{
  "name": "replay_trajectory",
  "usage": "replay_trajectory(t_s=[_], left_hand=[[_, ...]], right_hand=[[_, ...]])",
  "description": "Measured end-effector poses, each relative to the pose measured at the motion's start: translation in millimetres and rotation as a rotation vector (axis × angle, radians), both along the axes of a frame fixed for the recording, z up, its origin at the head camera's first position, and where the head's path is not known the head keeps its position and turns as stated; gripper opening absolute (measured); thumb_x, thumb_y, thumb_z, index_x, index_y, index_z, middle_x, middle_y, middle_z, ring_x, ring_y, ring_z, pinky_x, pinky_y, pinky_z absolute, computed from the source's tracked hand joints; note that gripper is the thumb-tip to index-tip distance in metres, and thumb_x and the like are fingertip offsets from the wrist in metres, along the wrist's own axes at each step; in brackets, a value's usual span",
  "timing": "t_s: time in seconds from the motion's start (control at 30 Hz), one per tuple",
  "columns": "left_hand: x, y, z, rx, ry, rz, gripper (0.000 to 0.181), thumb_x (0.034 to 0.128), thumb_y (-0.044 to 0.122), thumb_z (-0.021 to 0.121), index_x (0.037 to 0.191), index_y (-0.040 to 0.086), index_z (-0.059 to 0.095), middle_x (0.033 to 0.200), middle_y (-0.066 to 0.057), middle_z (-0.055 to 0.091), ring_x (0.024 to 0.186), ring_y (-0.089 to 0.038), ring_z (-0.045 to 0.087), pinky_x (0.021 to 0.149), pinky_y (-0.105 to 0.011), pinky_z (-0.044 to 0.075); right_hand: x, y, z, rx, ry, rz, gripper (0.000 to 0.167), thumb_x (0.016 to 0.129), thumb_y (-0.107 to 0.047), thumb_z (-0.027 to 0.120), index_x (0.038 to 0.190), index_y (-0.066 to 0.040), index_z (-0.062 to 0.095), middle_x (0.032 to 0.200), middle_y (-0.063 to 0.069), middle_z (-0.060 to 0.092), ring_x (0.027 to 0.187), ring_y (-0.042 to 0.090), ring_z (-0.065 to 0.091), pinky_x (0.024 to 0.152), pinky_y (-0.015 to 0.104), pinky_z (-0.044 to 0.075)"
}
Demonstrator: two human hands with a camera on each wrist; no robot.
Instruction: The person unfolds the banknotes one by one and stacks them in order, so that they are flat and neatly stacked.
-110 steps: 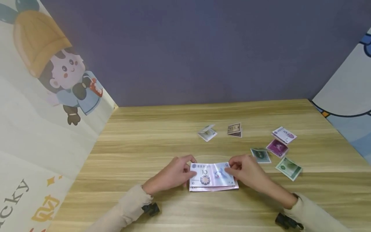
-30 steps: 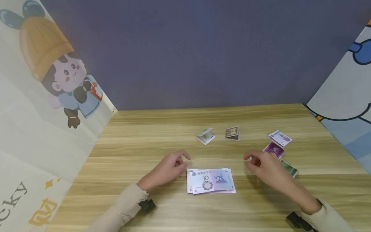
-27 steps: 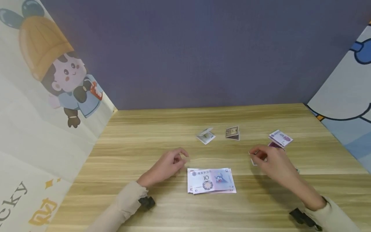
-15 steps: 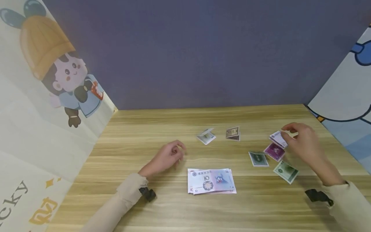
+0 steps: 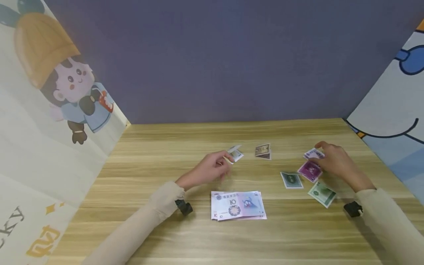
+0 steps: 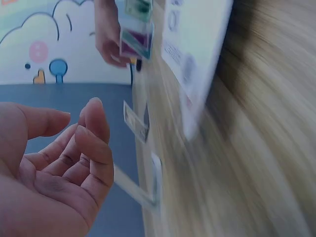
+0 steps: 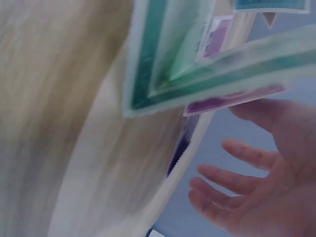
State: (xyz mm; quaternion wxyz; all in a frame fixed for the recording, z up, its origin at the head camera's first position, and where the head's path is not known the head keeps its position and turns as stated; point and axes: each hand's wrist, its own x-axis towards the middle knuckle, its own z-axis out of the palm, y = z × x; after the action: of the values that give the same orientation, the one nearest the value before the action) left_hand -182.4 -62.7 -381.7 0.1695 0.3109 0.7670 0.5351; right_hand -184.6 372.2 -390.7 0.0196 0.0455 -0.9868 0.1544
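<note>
In the head view, my left hand hovers with loosely bent fingers at a pale folded banknote; the left wrist view shows nothing in its grasp. My right hand is at the far right, thumb and index finger either side of a purple-white 5 banknote. Its fingers are spread in the right wrist view, and contact with the note cannot be made out. Just in front of that note lies a magenta banknote. Flat and overlapping, a 10 banknote covers most of another pinkish note at the front.
A brown folded banknote stands right of the pale one. At right lie a dark green folded banknote and a lighter green one. A dark blue-grey panel rises behind the wooden table.
Both hands have let go of the 10 note and the one under it. My right hand has moved right and away to the 5 note; my left has moved forward to the pale note.
</note>
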Motion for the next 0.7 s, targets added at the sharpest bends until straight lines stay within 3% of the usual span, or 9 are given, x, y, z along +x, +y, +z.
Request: replay_trajectory(t_s=[0.17, 0.33, 0.43, 0.7], left_hand=[[-1.4, 26.9, 6.3, 0.006, 0.039, -0.081, 0.02, 0.1002, 0.001, 0.051, 0.118, 0.003, 0.059, 0.086, -0.029, 0.063, 0.061, -0.031, 0.062, 0.063, -0.055, 0.057], [-6.9, 53.1, 13.6, -0.001, 0.065, -0.114, 0.018, 0.1011, 0.005, 0.052, 0.117, 0.008, 0.06, 0.082, -0.014, 0.067, 0.065, -0.036, 0.064, 0.062, -0.051, 0.057], [-12.7, 71.1, 19.0, 0.004, 0.048, -0.125, 0.014, 0.1024, 0.009, 0.054, 0.114, 0.012, 0.061, 0.08, -0.005, 0.067, 0.068, -0.039, 0.065, 0.058, -0.048, 0.055], [-28.5, 126.2, 29.2, 0.003, -0.005, -0.165, 0.012, 0.1036, 0.014, 0.054, 0.113, 0.011, 0.061, 0.082, -0.009, 0.068, 0.072, -0.04, 0.066, 0.05, -0.033, 0.048]], right_hand=[[-4.6, 6.5, -2.9, 0.022, -0.071, 0.019, 0.073, 0.09, -0.032, 0.072, 0.134, 0.016, 0.039, 0.112, 0.045, 0.055, 0.09, 0.051, 0.06, 0.075, 0.063, 0.049], [-4.6, 16.8, -8.1, 0.003, -0.106, 0.004, 0.08, 0.091, -0.04, 0.069, 0.136, 0.016, 0.035, 0.12, 0.047, 0.049, 0.1, 0.058, 0.055, 0.083, 0.067, 0.046], [-5.1, 20.9, -10.3, -0.02, -0.112, 0.001, 0.079, 0.093, -0.038, 0.067, 0.138, 0.017, 0.033, 0.122, 0.047, 0.048, 0.101, 0.057, 0.055, 0.083, 0.066, 0.047], [-4.3, 22.6, -9.3, -0.071, -0.084, -0.009, 0.073, 0.097, -0.04, 0.062, 0.138, 0.015, 0.036, 0.124, 0.044, 0.05, 0.106, 0.059, 0.053, 0.086, 0.068, 0.044]])
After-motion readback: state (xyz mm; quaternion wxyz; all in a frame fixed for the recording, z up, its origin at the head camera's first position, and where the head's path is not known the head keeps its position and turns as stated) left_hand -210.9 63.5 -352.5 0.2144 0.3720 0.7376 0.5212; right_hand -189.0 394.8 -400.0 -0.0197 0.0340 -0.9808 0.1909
